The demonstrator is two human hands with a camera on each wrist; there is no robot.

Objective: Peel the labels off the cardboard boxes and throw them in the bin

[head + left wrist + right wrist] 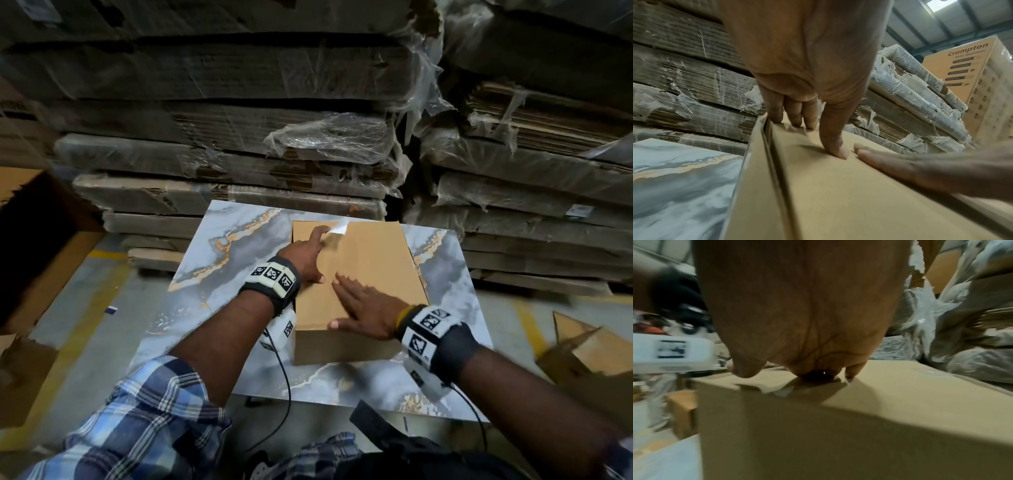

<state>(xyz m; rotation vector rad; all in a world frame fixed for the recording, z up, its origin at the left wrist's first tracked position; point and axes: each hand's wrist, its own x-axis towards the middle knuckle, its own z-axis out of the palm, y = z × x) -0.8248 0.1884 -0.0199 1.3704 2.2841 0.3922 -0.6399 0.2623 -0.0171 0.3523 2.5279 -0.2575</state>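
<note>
A closed cardboard box (pixel 359 274) sits on a marble-patterned board (pixel 239 240), with wrapped stacks (pixel 222 154) of flat cardboard behind it.

From the head view, both hands rest on the box top. The left hand (pixel 306 255) reaches toward the far left corner, where a white label (pixel 337 229) lies partly lifted from the cardboard. Its fingertips meet the label's near edge, but whether they pinch it or only touch it cannot be told from here. The right hand (pixel 364 310) lies flat on the near half of the top, fingers straight and spread, well apart from the label.

The left wrist view does not show the label at all. It does show the left fingers (pixel 795 113) stretched out with tips down on the cardboard along the box's left edge, and the thumb (pixel 835 142) pressed to the top. The right fingers (pixel 890 162) lie flat just beside that thumb. This view alone shows a printed carton (pixel 960 68) reading "Crompton" in the background at right.

The right wrist view is blurred. It shows the right palm (pixel 807 313) over the box top, the box's near side face in shadow, and the left wrist's white band (pixel 670 350) at left. The label cannot be made out there.
</note>
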